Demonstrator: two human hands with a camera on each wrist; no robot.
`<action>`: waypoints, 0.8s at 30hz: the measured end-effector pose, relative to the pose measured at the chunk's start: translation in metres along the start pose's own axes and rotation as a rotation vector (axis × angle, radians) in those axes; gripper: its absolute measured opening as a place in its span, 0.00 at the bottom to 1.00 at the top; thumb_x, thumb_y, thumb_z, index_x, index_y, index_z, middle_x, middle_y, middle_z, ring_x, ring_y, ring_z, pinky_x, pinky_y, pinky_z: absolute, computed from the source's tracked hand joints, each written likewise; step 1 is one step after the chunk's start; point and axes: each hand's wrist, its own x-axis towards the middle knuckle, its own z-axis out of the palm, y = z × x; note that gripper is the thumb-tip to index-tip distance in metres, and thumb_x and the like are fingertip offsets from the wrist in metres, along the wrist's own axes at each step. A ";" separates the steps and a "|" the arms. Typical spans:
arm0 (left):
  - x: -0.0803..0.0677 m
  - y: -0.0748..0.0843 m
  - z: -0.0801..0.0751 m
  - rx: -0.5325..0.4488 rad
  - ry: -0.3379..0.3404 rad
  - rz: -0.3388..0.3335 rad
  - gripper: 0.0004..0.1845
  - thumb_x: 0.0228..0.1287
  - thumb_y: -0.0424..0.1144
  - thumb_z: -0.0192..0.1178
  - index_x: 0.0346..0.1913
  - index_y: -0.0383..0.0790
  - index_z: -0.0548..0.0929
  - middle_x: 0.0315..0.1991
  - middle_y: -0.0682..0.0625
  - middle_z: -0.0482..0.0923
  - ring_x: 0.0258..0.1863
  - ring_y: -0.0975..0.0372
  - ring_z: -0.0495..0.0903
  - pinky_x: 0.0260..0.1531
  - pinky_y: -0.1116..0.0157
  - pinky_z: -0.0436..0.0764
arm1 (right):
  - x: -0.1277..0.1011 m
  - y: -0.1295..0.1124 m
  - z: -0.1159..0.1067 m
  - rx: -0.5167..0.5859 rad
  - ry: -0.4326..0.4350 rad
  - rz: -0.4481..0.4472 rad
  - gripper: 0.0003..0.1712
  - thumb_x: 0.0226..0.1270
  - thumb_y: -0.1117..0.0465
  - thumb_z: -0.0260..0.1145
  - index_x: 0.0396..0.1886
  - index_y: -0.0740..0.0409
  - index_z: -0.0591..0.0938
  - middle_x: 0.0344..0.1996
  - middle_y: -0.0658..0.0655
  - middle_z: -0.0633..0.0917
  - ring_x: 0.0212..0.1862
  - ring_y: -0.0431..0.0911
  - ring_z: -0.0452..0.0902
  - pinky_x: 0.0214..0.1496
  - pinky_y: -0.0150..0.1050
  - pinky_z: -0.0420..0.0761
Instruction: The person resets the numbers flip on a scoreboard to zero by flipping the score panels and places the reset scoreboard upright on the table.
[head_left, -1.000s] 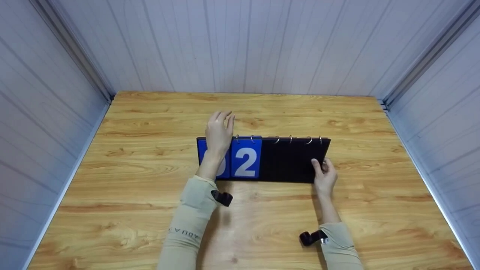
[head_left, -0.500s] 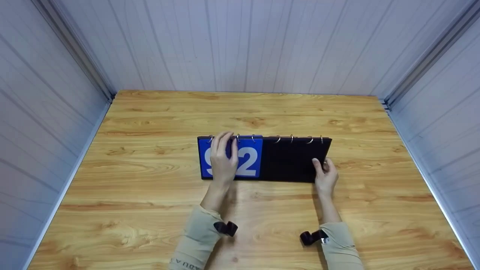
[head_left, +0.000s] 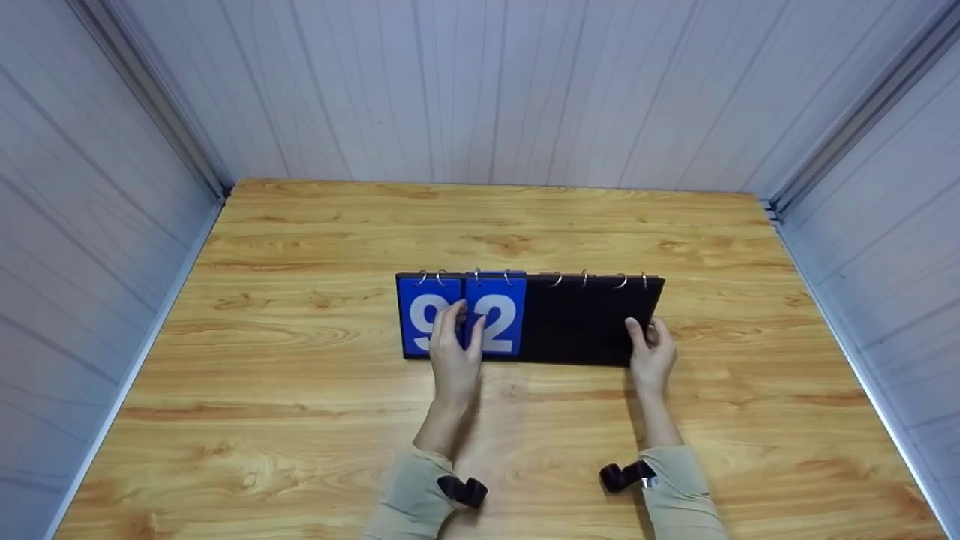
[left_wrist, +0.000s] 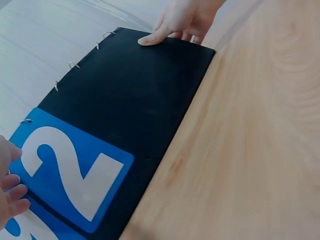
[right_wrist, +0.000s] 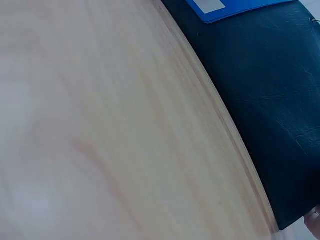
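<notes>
A black flip scoreboard (head_left: 576,319) stands tilted on the table, metal rings along its top edge. Two blue number cards hang on its left half: a 9 card (head_left: 415,319) and a 2 card (head_left: 504,315). In front of them is my left hand (head_left: 455,364), fingers loosely bent over the seam between the cards, holding nothing. My right hand (head_left: 652,364) grips the board's right edge, thumb on the front and fingers behind. In the left wrist view that thumb (left_wrist: 154,38) lies on the black cover. Only a bit of the right hand (right_wrist: 314,222) shows in the right wrist view.
The wood-grain table (head_left: 285,420) extends around the board on all sides. Pale panel walls (head_left: 480,90) enclose it at the back, left and right. A small black camera (head_left: 463,491) sits on the left sleeve, another camera (head_left: 627,475) on the right.
My left hand has come down from above the board's top edge to the lower front of the cards, uncovering the 9. The right hand keeps its hold on the edge.
</notes>
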 end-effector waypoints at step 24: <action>-0.017 0.004 0.014 0.005 0.067 -0.240 0.27 0.45 0.34 0.68 0.50 0.30 0.71 0.41 0.44 0.72 0.41 0.57 0.72 0.40 0.64 0.75 | -0.002 0.001 0.003 0.026 0.014 0.034 0.09 0.54 0.71 0.64 0.30 0.76 0.75 0.19 0.54 0.79 0.21 0.35 0.70 0.23 0.23 0.68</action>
